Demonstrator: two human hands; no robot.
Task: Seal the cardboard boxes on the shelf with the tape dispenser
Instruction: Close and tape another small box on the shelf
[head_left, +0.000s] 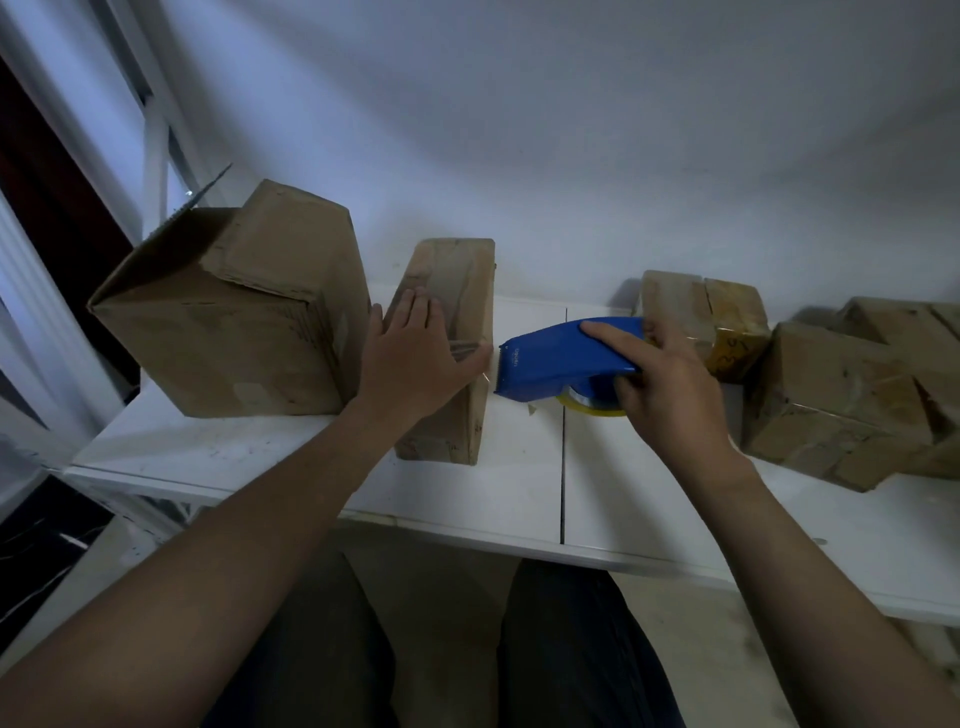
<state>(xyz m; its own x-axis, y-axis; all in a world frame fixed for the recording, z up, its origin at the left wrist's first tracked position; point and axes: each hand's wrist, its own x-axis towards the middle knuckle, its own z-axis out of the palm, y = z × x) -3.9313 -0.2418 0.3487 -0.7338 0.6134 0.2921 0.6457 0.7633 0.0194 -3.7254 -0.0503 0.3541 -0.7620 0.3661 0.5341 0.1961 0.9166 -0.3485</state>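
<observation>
1. Left hand (415, 353) lies flat on top of the narrow cardboard box (453, 431), fingers straight and spread, palm pressing on shiny tape near the box's right edge.
2. Right hand (670, 384) grips the blue tape dispenser (561, 358), index finger stretched along its top and the other fingers curled under it.
3. The dispenser is above the white shelf (519, 488), with its blade end pointing left, just beside the narrow box's upper right edge. Cannot tell if they touch.
4. Yellowish tape roll (589, 406) sticks out below the dispenser body.
5. Large cardboard box (234, 322) stands left of the narrow box, right beside it, with one flap raised at its back left.
6. Two more taped boxes are on the right of the shelf: a small one (711, 317) behind the right hand and a bigger one (831, 410) further right.
7. Person's dark trouser legs (571, 649) show below the shelf edge.
</observation>
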